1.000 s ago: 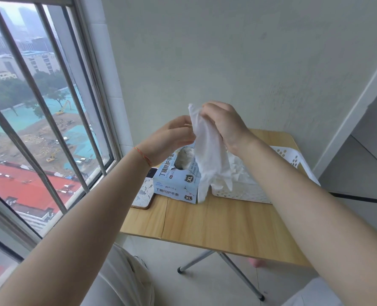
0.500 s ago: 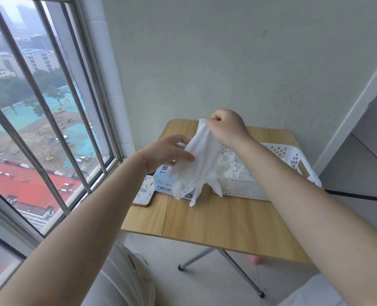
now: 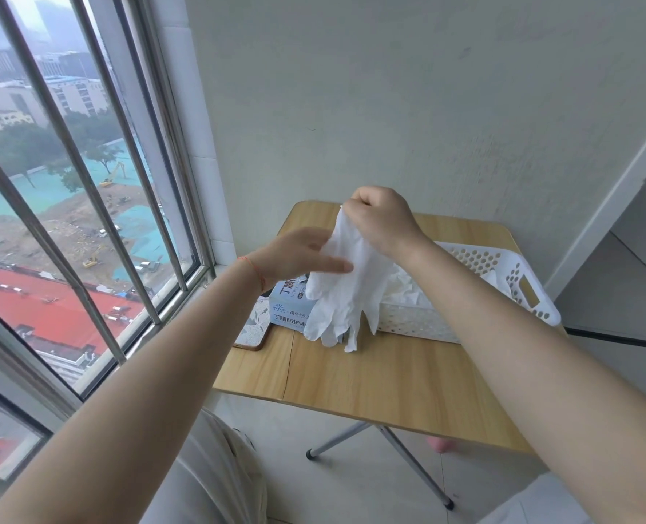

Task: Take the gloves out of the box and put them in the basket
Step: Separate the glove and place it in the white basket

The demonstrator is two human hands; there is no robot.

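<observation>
Above the small wooden desk point(image 3: 370, 380) by the window, a white glove point(image 3: 346, 293) hangs in the air, its cuff pinched in the curled fingers point(image 3: 355, 209) of the right hand point(image 3: 380, 221). The glove dangles cuff-up, its own limp fingertips drooping in front of the blue glove box point(image 3: 287, 304) and the near left corner of the white basket point(image 3: 502, 281). It is clear of the box and not yet inside the basket.

The left hand point(image 3: 298, 255) is held out flat with straight fingers, its thumb and fingertips brushing the side of the glove as if smoothing it or steadying it. It clasps nothing.

Judging from how things lie, the job is well under way but not finished. Crumpled white material, which looks like more gloves point(image 3: 404, 287), already lies heaped in the basket, so some transfers seem done. How many I cannot say, for the arm hides much of the heap. The box stands on the desk just left of the basket, touching or nearly touching it. Its opening is hidden behind the hands and the hanging glove, so whether any gloves remain inside cannot be told from here.

For this glove, what is left is short: carry it a little to the right, over the basket's rim, and let go. A phone point(image 3: 253, 329) in a patterned case lies at the desk's left edge, beside the box, out of the way.
</observation>
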